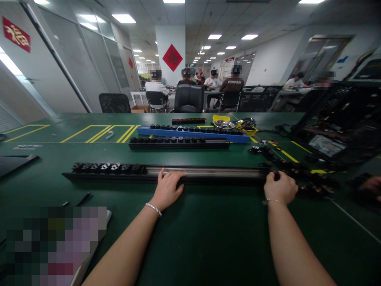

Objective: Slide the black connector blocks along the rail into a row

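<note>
A long black channel rail [208, 171] with a bright metal inside lies across the green table in front of me. At its left end, several small black blocks with shiny tops [104, 167] sit in a row. My left hand [169, 184] rests on the rail's near side at about the middle, fingers stretched and apart over the channel. At the right end my right hand [280, 186] is closed around a small dark part [276, 174], mostly hidden by the fingers. I cannot tell whether that part touches the rail.
Loose black blocks [317, 186] are scattered right of the rail. Farther back lie another filled black rail [178, 143], a blue rail [238, 137], a metal dish [224, 124] and a yellow tray [220, 118]. A dark rack [336, 123] stands right. A blurred person's hand [372, 184] shows at right.
</note>
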Available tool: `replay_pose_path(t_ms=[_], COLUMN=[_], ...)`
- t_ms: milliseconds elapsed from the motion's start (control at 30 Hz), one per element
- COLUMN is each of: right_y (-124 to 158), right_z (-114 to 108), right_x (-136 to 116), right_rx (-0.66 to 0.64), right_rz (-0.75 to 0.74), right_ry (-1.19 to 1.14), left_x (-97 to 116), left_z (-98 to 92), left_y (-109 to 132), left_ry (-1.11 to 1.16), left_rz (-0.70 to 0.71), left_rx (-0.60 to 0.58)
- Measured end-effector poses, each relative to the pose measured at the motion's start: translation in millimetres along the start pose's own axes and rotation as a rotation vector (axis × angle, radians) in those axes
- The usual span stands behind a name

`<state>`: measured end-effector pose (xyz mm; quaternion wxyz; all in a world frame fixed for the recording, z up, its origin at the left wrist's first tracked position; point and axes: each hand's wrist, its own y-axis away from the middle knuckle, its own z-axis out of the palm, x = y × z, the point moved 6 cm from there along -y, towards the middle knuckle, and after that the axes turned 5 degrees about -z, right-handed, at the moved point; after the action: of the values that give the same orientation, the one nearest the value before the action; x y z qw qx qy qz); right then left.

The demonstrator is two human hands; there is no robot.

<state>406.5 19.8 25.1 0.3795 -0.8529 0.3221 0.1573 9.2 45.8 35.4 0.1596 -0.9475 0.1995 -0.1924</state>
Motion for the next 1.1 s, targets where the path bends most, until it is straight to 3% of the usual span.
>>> replay_pose_path(t_ms=[367,600,833,1100], right_y=[-3.9,-4.4,-19.2,-29.9], right_z=[-6.0,-8.5,-4.9,4.5], right_x=[8.6,8.8,21.5,42.0], right_rx=[-0.059,-0.064,-0.102,-0.048], right_rz=[0.190,0.235,0.093,0.066], right_ry=[-0.052,-0.065,-0.020,0.052], left_x=[-1.0,-0.7,-1.5,-1.0], left_z=[0.1,-0.3,0.9,1.0], left_y=[0.2,0.1,-0.9,-0.4], left_ry=[-0.002,0.003,0.000,0.007], left_rz=[-0.003,-0.007,-0.012,-0.015], left_rx=[0.003,0.007,0.008,0.005])
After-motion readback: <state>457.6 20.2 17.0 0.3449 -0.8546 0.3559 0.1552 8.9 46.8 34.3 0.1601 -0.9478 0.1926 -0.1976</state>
